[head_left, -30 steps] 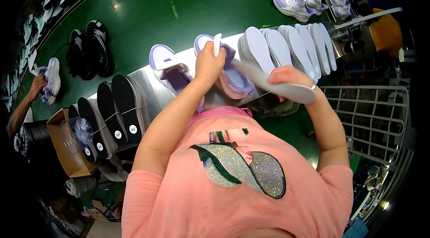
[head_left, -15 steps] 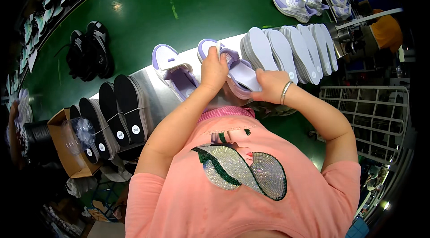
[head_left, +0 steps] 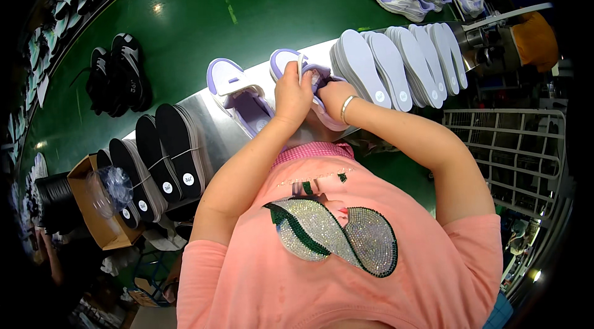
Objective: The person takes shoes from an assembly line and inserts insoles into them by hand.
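Left hand, thumb and fingers clamped on the shoe near its tongue! Right hand is in at the shoe's opening, fingers buried inside, so whether they grip anything, I can't tell. The shoe is at the metal bench, in front of the body, toe pointing away. Just to its left, a second shoe, mouth open. Close on the right, stacked white insoles! Over left, black insoles; beyond them, black shoes on the green table.
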Motion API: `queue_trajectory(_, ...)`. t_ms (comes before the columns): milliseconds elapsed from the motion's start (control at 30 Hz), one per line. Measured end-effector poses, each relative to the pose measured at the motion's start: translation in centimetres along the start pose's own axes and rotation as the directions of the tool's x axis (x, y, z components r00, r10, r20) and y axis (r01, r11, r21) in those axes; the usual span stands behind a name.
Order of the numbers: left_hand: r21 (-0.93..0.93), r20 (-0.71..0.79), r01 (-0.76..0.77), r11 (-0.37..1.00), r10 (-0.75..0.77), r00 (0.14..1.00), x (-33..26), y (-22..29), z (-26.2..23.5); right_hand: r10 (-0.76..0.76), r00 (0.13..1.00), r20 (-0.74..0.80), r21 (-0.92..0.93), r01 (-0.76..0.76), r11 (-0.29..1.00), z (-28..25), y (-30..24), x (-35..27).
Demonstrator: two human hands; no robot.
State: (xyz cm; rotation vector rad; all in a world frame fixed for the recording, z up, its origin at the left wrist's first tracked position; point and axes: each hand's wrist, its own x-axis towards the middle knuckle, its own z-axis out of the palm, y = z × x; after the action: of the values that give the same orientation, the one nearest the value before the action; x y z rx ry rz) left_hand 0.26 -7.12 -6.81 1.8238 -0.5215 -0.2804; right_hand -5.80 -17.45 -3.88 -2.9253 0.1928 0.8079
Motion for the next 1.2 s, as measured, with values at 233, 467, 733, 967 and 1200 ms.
queue_trajectory(233,-0.022,0.02,0.0,1.0,0.0,1.0,0.4,-0.7,0.0,-0.038,0.916,0.399,-0.071,0.073,0.995,-1.7,-0.6,1.6)
queue_trajectory(467,0.054,0.038,-0.016,0.998,0.014,0.999,0.5,-0.6,0.0,0.045,0.979,0.199,-0.106,-0.025,0.994,1.2,0.1,2.4)
queue_trajectory(733,0.131,0.051,0.016,0.991,-0.023,0.998,0.4,-0.4,-0.2,-0.061,0.843,0.535,-0.119,0.146,0.982,-4.4,-0.4,-2.5)
queue_trajectory(967,0.156,0.032,0.052,0.986,-0.057,0.998,-0.2,0.5,-0.6,-0.09,0.882,0.462,-0.072,0.139,0.988,-0.6,1.4,-2.7)
queue_trajectory(1200,-0.008,0.081,0.109,0.994,-0.108,0.991,-2.6,1.2,-2.4,-0.064,0.936,-0.346,0.552,0.258,0.793,-7.9,3.4,-6.5)
